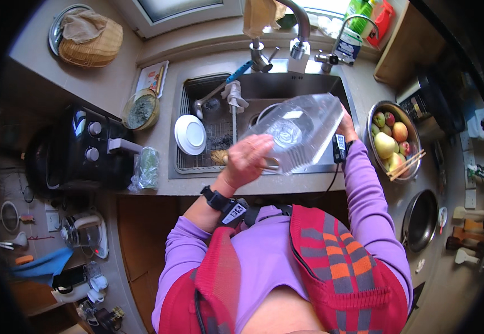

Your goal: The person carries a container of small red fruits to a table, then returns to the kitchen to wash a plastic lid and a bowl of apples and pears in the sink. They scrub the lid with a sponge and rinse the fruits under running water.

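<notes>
A large clear plastic container [303, 125] is tilted above the sink between my hands. My left hand [247, 158] is closed at its near left edge, the fingers slightly blurred. At the container's right end my right hand [349, 127] grips it, with most of the fingers hidden behind the plastic. Under the container lies the steel sink [264, 89], and part of a round rim shows in the basin. A wire rack [211, 131] fills the sink's left side, with white dishes [190, 135] leaning in it.
A blue-handled ladle [225, 86] slants across the rack beside a white cloth [234, 96]. Faucets [299, 50] rise at the back. A steel bowl of fruit [389, 136] with chopsticks stands right, above a frying pan [422, 220]. Left are a glass bowl [142, 109] and a black appliance [80, 147].
</notes>
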`<state>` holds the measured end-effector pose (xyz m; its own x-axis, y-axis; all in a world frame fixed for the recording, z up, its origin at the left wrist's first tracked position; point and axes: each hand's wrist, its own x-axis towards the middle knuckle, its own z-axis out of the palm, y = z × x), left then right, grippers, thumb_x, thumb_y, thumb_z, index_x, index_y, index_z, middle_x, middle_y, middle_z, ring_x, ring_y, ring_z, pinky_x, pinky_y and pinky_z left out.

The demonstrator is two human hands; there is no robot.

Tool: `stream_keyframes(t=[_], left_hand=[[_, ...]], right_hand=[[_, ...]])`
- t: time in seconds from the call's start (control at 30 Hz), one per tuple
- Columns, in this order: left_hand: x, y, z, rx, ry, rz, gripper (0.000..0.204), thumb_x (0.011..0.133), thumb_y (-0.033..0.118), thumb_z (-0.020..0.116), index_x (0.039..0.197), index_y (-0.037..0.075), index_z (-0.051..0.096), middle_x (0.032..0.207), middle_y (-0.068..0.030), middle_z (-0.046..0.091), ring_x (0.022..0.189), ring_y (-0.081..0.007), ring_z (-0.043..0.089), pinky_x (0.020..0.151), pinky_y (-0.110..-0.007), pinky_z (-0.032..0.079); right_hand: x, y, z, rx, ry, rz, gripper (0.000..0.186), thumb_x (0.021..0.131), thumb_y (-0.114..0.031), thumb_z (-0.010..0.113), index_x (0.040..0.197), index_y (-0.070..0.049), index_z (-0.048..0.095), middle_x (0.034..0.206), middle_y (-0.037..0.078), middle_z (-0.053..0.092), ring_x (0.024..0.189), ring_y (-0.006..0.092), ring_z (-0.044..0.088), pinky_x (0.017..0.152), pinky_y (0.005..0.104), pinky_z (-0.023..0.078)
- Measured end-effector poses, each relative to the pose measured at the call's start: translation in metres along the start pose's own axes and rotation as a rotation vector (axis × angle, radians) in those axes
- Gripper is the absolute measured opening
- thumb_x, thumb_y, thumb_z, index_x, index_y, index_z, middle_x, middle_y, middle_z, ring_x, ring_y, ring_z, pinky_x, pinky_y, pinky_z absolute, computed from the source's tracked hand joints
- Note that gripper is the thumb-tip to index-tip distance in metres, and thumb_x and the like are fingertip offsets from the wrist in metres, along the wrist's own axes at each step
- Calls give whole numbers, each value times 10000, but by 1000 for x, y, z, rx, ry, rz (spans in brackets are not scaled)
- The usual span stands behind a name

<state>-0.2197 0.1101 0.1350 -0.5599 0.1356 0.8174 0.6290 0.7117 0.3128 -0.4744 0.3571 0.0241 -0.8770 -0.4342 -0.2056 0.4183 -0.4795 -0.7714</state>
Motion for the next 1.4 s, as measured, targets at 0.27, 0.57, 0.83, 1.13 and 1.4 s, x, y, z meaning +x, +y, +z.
stream_keyframes(t=[0.27,0.57,0.83,1.13,1.4], left_hand=[[-21,-8,-42,119,218,-264,344,763,-30,503,1105,4,515,993,-151,615,819,-271,632,699,-309,500],[-52,-16,-63,313,364,-411,473,703,13,574,1163,16,458,948,-184,600,805,-338,615,724,-366,487],[-62,-4,-100,444,570,-484,485,689,48,574,1152,-29,452,940,-165,600,825,-296,609,742,-339,471],[-74,9,-125,543,590,-481,476,709,36,558,1168,-34,449,986,-154,605,848,-288,616,763,-326,472],[-75,14,-96,254,514,-456,536,659,28,608,1173,-6,461,986,-157,597,860,-288,599,788,-353,468]], right_hand=[[12,7,47,-206,-146,154,244,842,-27,510,1086,-38,502,838,52,604,679,145,614,597,302,530],[22,51,78,-490,219,215,198,812,-106,556,976,1,528,792,99,591,657,188,584,558,355,485],[21,110,193,-559,-90,411,107,832,-108,553,906,-32,539,834,93,595,755,210,600,676,397,491],[22,151,228,-829,-194,275,490,839,-310,580,1218,-38,430,1026,96,516,933,218,502,790,351,418],[22,88,175,-286,195,142,657,846,-462,485,1338,-74,288,1307,146,361,1234,302,311,1012,435,241]])
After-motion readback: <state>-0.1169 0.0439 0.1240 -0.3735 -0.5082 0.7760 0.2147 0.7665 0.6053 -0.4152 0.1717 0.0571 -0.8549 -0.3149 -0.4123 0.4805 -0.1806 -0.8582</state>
